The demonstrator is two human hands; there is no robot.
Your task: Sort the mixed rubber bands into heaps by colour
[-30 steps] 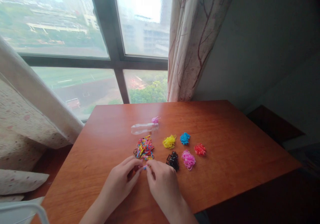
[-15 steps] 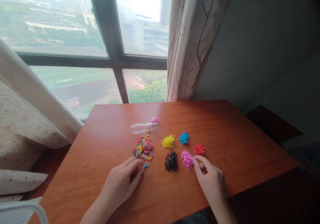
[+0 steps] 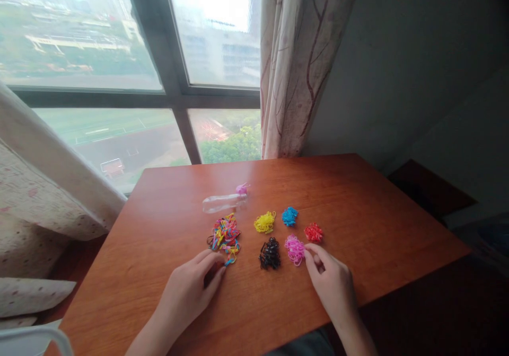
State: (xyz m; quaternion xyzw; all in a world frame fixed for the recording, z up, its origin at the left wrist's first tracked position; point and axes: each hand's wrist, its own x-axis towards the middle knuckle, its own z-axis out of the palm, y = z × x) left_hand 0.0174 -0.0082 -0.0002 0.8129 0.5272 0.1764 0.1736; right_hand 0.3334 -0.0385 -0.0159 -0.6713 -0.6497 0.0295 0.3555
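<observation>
My left hand [image 3: 193, 286] rests at the near edge of a mixed pile of coloured rubber bands [image 3: 225, 232]. Its thumb and index finger close at a blue rubber band [image 3: 229, 262]. To the right, my right hand [image 3: 332, 282] pinches at the right edge of a pile of pink rubber bands [image 3: 295, 250], its other fingers curled under. What lies exactly between those fingertips is small and partly hidden. Black rubber bands [image 3: 270, 254] lie left of the pink ones. Behind them are yellow rubber bands [image 3: 264, 222], blue rubber bands [image 3: 290, 216] and red rubber bands [image 3: 314, 232].
A clear bottle [image 3: 222, 203] lies on its side behind the mixed pile, with a pink cap [image 3: 242, 188] by its neck. All of it is on a brown wooden table [image 3: 377, 229] before a window. A white curved rail [image 3: 43, 334] stands at the lower left.
The view has shifted slightly, so everything appears a little farther left. Both hands stay at the same piles, with hardly any movement of the fingers.
</observation>
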